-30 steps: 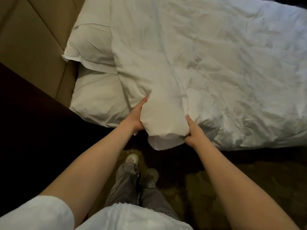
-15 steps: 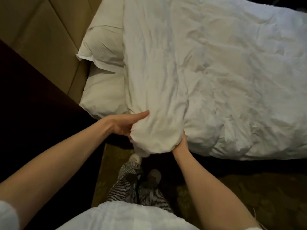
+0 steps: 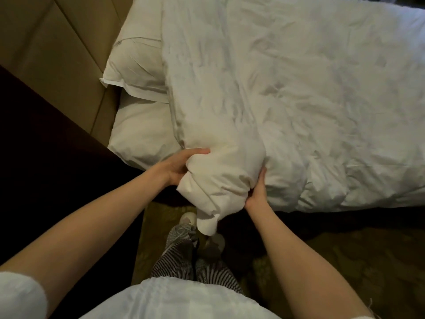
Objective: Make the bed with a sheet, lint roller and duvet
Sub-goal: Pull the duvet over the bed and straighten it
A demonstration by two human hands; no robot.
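Duvet [image 3: 287, 100]: spread across the bed, creased, its head-end edge overlapping the two pillows [image 3: 138, 65]. One corner [image 3: 220, 178] is gathered into a thick roll at the near edge of the mattress. Its tip hangs off toward your feet.

Grip: your left hand [image 3: 177, 166] holds the roll on the pillow side, fingers curled round the fabric from above. Your right hand [image 3: 256, 192] lies against the opposite side, one finger straight up along the cloth. The rest is buried in the folds, so I cannot tell whether it clamps or merely props.

Governing relation: the roll's long axis runs from the mattress edge down toward you, and the hands flank it across that axis. The bulk of the duvet lies away from the grip, up and to your right. The left hand is nearer the pillows and the headboard [image 3: 57, 54].

Assessment: the corner probably needs unrolling and drawing headward, so lead with the left. Loose fill may bunch again.
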